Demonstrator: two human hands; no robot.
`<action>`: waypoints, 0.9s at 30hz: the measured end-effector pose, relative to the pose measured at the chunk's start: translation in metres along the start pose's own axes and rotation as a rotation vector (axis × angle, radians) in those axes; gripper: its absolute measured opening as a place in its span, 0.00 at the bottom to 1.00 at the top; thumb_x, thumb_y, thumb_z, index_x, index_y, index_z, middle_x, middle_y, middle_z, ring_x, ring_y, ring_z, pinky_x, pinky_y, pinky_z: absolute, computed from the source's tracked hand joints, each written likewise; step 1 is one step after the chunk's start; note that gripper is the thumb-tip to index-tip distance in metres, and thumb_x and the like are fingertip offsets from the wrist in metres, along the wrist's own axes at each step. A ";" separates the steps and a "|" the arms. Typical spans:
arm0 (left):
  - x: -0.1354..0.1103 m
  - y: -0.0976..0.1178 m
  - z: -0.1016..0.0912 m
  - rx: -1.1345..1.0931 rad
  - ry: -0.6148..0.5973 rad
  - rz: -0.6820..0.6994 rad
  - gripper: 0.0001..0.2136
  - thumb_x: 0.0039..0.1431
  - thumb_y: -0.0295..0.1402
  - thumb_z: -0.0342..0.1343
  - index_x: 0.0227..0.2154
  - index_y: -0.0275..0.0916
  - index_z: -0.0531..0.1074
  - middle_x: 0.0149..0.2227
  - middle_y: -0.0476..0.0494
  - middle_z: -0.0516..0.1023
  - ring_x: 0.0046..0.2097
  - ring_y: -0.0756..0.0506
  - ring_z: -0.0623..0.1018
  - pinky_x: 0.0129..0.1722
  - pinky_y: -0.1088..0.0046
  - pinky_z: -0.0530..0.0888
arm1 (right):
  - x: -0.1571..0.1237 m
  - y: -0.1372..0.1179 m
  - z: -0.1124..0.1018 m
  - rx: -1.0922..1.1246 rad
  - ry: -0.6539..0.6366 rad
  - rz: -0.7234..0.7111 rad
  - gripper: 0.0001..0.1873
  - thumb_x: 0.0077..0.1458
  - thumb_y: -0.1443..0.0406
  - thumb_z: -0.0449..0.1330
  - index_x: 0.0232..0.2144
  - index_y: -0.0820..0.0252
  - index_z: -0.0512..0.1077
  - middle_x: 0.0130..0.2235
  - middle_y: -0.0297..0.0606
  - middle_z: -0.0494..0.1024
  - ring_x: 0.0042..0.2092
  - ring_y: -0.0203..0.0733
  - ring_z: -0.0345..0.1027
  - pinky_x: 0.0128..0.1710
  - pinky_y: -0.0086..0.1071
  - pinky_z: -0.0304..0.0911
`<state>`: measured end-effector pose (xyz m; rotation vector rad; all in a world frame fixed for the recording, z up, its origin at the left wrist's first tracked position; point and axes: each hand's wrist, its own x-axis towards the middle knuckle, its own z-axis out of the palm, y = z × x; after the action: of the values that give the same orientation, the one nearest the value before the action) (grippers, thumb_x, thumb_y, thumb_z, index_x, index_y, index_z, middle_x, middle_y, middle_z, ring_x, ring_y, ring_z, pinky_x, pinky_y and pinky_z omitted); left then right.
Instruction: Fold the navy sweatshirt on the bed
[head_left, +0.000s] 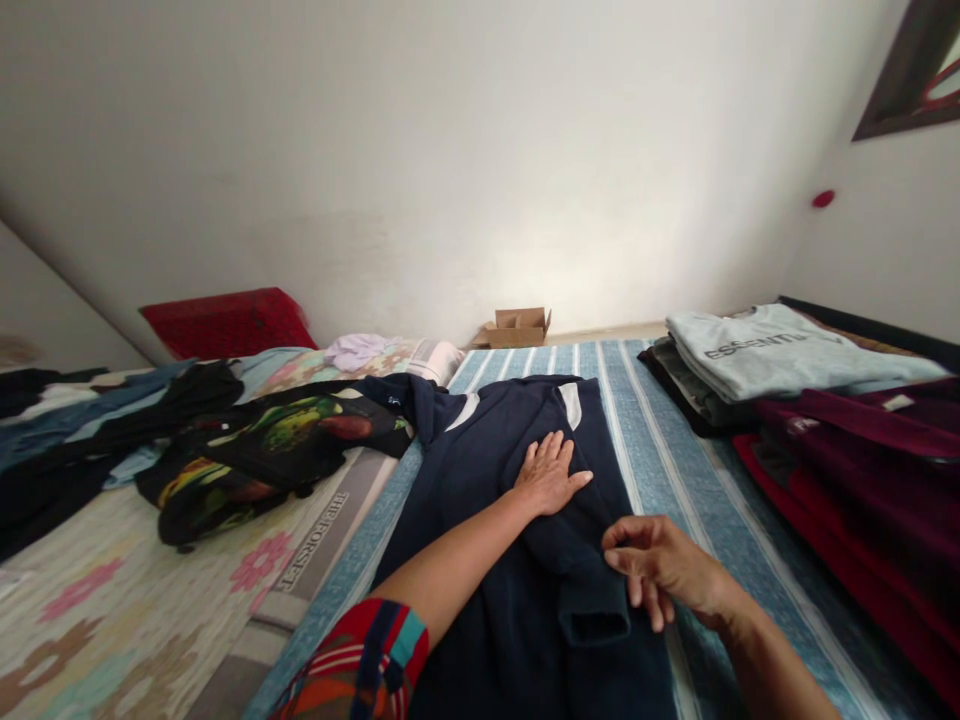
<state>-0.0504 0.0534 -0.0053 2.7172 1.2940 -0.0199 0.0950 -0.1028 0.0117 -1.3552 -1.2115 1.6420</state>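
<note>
A navy long-sleeved top (465, 500) with white shoulder patches lies spread on the blue striped bedding. One sleeve is folded in over the body, and its ribbed cuff (596, 612) points toward me. My left hand (549, 475) rests flat on the folded sleeve below the white patch, fingers stretched out. Along the sleeve's outer edge, just above the cuff, my right hand (656, 565) pinches the navy cloth between thumb and forefinger. The other sleeve reaches out to the left at the top.
A dark patterned garment (277, 445) and other loose clothes lie left on a floral sheet (172, 600). Folded stacks stand right, with a pale grey shirt (772, 350) and a maroon garment (862, 440). A cardboard box (519, 328) sits by the wall.
</note>
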 end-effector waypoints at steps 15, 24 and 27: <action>0.001 0.003 -0.001 -0.012 -0.013 0.013 0.38 0.58 0.57 0.27 0.63 0.35 0.46 0.66 0.37 0.40 0.66 0.40 0.41 0.61 0.55 0.44 | -0.048 -0.018 0.066 -1.200 0.345 -0.747 0.08 0.50 0.74 0.56 0.28 0.57 0.69 0.36 0.38 0.71 0.41 0.44 0.63 0.41 0.39 0.59; 0.002 0.001 0.001 -0.028 -0.008 0.013 0.37 0.57 0.58 0.27 0.63 0.37 0.47 0.66 0.38 0.41 0.66 0.40 0.42 0.61 0.55 0.44 | -0.049 -0.004 0.046 -0.909 0.202 -0.791 0.11 0.58 0.74 0.47 0.32 0.59 0.67 0.36 0.38 0.72 0.38 0.37 0.66 0.38 0.31 0.62; 0.002 0.001 0.002 -0.028 -0.003 0.012 0.37 0.58 0.57 0.27 0.63 0.37 0.47 0.66 0.38 0.41 0.66 0.40 0.42 0.61 0.55 0.44 | -0.055 -0.004 0.053 -1.000 0.209 -0.776 0.11 0.58 0.72 0.48 0.30 0.58 0.68 0.34 0.37 0.72 0.37 0.38 0.67 0.38 0.33 0.62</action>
<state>-0.0482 0.0541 -0.0069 2.7002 1.2678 -0.0055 0.0554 -0.1642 0.0358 -1.2418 -2.1794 0.3045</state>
